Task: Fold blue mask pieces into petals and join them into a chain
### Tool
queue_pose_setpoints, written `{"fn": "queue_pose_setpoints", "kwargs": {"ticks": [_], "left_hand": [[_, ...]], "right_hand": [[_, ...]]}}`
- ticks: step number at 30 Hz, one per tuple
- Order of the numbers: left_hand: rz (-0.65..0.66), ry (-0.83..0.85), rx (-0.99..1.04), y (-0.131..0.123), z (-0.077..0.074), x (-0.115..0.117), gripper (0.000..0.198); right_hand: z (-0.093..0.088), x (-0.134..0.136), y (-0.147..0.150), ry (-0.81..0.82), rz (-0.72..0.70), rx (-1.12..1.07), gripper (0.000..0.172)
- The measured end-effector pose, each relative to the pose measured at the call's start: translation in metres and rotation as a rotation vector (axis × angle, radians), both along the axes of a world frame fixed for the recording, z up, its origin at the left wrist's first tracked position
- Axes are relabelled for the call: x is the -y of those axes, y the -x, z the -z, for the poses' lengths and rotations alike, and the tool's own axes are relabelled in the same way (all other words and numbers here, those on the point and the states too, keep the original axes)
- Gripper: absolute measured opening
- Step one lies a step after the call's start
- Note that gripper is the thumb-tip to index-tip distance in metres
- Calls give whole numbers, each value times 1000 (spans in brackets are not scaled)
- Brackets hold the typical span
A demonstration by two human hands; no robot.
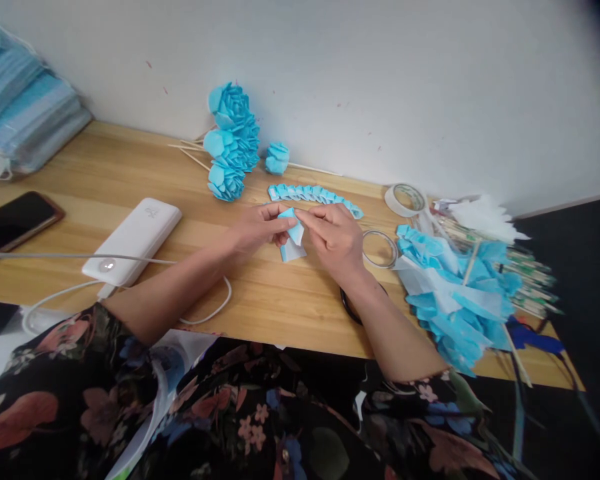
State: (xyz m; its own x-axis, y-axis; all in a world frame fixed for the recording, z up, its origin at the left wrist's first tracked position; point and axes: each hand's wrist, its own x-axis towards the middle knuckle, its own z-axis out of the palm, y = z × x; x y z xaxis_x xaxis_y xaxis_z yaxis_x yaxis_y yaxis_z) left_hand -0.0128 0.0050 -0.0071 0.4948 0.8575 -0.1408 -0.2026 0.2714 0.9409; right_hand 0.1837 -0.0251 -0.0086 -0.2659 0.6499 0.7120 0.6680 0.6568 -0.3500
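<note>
Between my two hands, above the middle of the wooden table, is a small folded blue-and-white piece [296, 233]. My left hand [261, 227] pinches it from the left, thumb on top. The fingertips of my right hand [336, 239] close on its upper right corner. Just below the fingers, a flat blue-edged white piece [293, 252] lies on the table. Behind my hands runs a curved row of folded blue pieces [317, 194]. A single small blue flower [277, 158] on a stick lies farther back, beside a cluster of blue flowers [233, 150] on sticks.
On the wooden table [280, 313], a white power bank [135, 240] with a cable and a dark phone [17, 223] lie left. Stacked blue packs [25, 100] stand far left. Tape rolls [405, 200], a ring [380, 249] and crumpled blue material [455, 293] are right.
</note>
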Motion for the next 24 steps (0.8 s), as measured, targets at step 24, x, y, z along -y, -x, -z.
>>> {"fn": "queue_pose_setpoints", "kwargs": {"ticks": [24], "left_hand": [[-96,66,115,-4,-1,0,20]], "right_hand": [[-4,0,1,35,-75,65,39]]}}
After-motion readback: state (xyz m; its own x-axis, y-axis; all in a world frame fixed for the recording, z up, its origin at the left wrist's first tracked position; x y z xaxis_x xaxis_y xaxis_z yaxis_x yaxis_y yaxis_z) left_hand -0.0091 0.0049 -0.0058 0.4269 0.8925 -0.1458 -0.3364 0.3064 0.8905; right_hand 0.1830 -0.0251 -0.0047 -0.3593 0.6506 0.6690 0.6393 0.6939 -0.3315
